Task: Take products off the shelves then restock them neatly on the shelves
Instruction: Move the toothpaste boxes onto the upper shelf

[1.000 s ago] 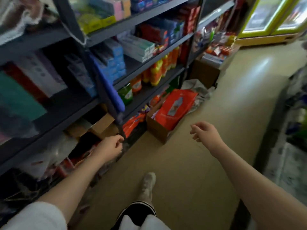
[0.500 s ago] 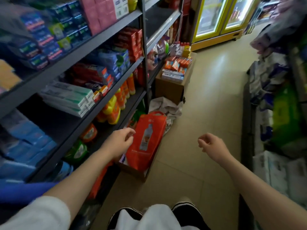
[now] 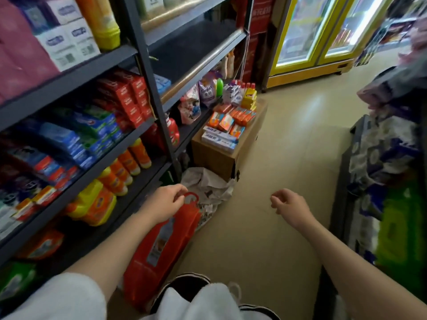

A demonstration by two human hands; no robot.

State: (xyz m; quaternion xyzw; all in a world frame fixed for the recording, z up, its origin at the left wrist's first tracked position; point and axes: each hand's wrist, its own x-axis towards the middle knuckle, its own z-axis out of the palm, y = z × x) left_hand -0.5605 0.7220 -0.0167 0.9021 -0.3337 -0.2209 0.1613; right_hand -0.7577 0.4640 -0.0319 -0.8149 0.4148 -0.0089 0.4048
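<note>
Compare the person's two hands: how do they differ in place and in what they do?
The left hand reaches to the handle of the red refill pouch by the shelves; the right hand hangs over bare floor, away from any product. The left hand's fingers curl at the handle; the right hand's curl loosely round nothing. Both arms are bare and stretched forward.

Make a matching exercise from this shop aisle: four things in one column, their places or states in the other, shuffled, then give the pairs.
Things:
1. red bag
2. cardboard box
3. right hand
4. fridge

Places or states:
A. at the far end of the aisle, yellow-framed
B. loosely curled, holding nothing
C. on the floor, small packs on top
D. left hand at its handle

Pairs: 1-D, 2-C, 3-B, 4-A
</note>
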